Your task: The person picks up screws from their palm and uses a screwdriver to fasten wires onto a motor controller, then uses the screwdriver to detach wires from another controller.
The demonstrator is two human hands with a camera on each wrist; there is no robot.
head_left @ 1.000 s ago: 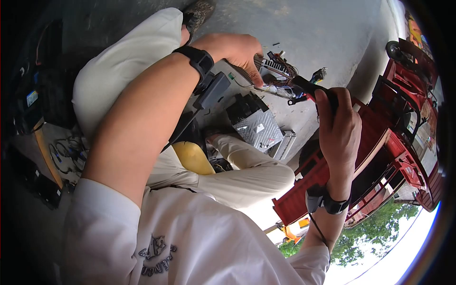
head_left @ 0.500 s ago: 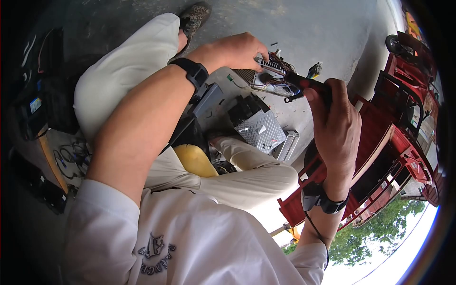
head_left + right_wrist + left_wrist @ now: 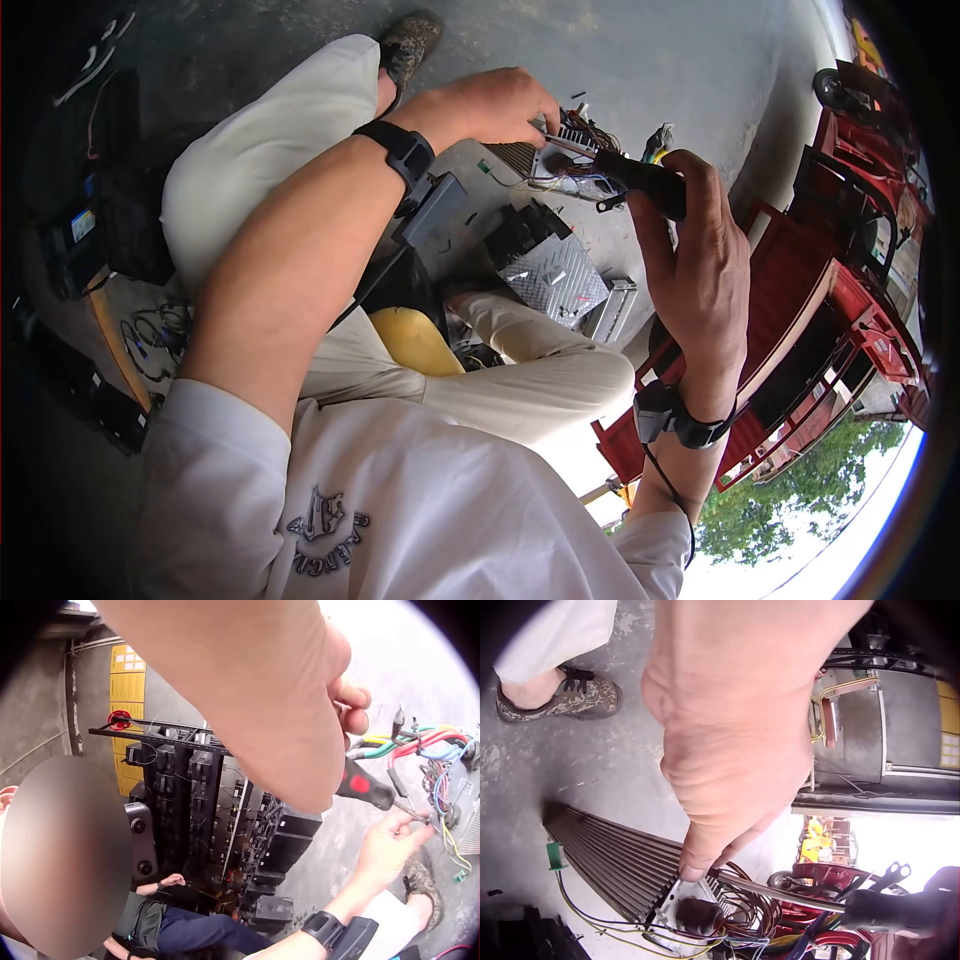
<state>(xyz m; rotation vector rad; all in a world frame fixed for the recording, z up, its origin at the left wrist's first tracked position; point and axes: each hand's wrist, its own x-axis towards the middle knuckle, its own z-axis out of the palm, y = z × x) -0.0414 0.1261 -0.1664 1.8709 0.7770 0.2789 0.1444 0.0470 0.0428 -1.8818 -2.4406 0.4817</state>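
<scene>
In the head view my right hand (image 3: 695, 270) grips the dark handle of a screwdriver (image 3: 645, 185), which has a red patch in the right wrist view. Its shaft runs to the end of a finned metal controller case (image 3: 622, 862). There my left hand (image 3: 490, 105) pinches the end of the case with thumb and fingers, close beside the screwdriver's tip. The hand hides that tip in part. Bundled brown wires (image 3: 754, 907) and thick coloured cables (image 3: 420, 742) come out of the same end. A small green connector (image 3: 556, 856) hangs on thin wires alongside.
A box with a patterned silver top (image 3: 555, 275) lies on the floor near my leg, beside a slatted metal part (image 3: 610, 310). A red cargo vehicle (image 3: 790, 330) stands at right. Black units (image 3: 285, 840) are stacked behind, near another person in dark trousers (image 3: 202, 930).
My left hand has drawn back from over the wires, its fingers now together at the case's end. My right hand and the screwdriver have shifted slightly to the left.
</scene>
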